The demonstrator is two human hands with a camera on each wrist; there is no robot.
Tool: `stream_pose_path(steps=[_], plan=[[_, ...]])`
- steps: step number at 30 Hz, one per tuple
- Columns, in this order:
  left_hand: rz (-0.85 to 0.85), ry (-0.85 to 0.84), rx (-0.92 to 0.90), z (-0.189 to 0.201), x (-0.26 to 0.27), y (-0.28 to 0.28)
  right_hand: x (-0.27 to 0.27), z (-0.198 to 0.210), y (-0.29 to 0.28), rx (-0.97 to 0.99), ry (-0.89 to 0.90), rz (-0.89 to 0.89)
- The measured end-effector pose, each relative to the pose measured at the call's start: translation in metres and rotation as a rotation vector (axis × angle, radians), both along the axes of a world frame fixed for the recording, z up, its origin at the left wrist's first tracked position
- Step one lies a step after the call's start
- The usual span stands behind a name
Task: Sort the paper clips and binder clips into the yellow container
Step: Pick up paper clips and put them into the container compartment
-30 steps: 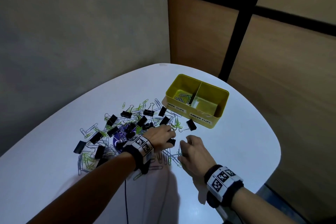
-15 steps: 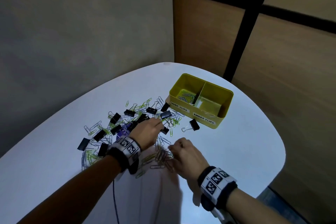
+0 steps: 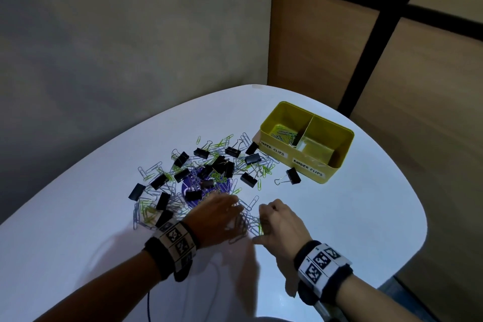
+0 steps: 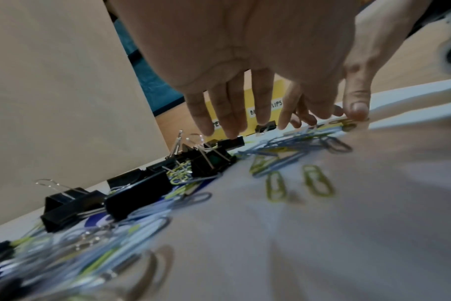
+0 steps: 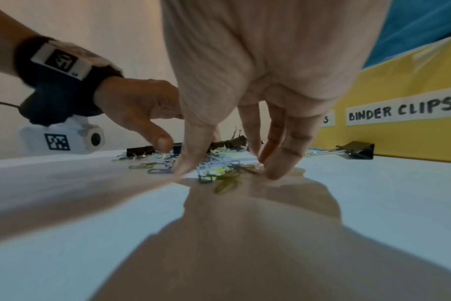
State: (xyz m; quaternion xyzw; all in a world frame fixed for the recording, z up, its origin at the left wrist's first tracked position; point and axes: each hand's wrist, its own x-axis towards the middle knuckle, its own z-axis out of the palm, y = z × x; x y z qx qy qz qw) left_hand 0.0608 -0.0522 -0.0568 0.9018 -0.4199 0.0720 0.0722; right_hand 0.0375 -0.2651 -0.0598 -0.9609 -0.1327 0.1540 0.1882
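A mixed pile of black binder clips [image 3: 206, 165] and blue and green paper clips [image 3: 146, 210] lies mid-table. The yellow container [image 3: 343, 149] stands at the back right; its left compartment, labelled PAPER CLIPS, holds some paper clips [image 3: 283, 134]. One binder clip [image 3: 292, 175] lies alone before the BINDER CLIPS label [image 5: 399, 110]. My left hand [image 3: 219, 214] hovers flat at the pile's near edge, fingers [image 4: 229, 122] straight and spread. My right hand [image 3: 277, 219] stands on its fingertips [image 5: 270, 173], thumb and fingers either side of a small heap of paper clips [image 5: 219, 173].
The white table [image 3: 352, 230] rounds off close by on the right and near side. A purple disc [image 3: 190, 185] lies under the pile. A thin cable [image 3: 149, 306] hangs from my left wrist. A grey wall and wood panels stand behind.
Both hands have drawn back toward me from the pile's middle, and a small heap of paper clips has come with them to the near side. The binder clips stayed in place.
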Motion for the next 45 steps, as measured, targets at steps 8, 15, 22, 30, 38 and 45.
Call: stream_pose_path(steps=[8,15,22,30,38,45], plan=[[0.162,0.062,0.133,-0.028,-0.007,-0.012,0.009,0.002,0.013,-0.022,0.007,0.085],[0.149,0.116,0.133,-0.013,0.006,-0.013,0.025,0.005,0.015,-0.053,0.002,0.116],[0.252,0.298,0.094,-0.001,0.020,0.007,0.027,0.008,0.004,-0.002,-0.045,0.136],[0.620,0.533,-0.467,0.047,0.031,0.004,0.028,0.034,-0.009,0.431,-0.006,-0.165],[0.630,0.817,-0.992,0.115,0.082,-0.027,0.070,0.086,-0.037,0.751,-0.031,-0.448],[0.596,0.657,-0.820,0.135,0.157,-0.091,0.136,0.121,-0.060,0.503,-0.221,-0.462]])
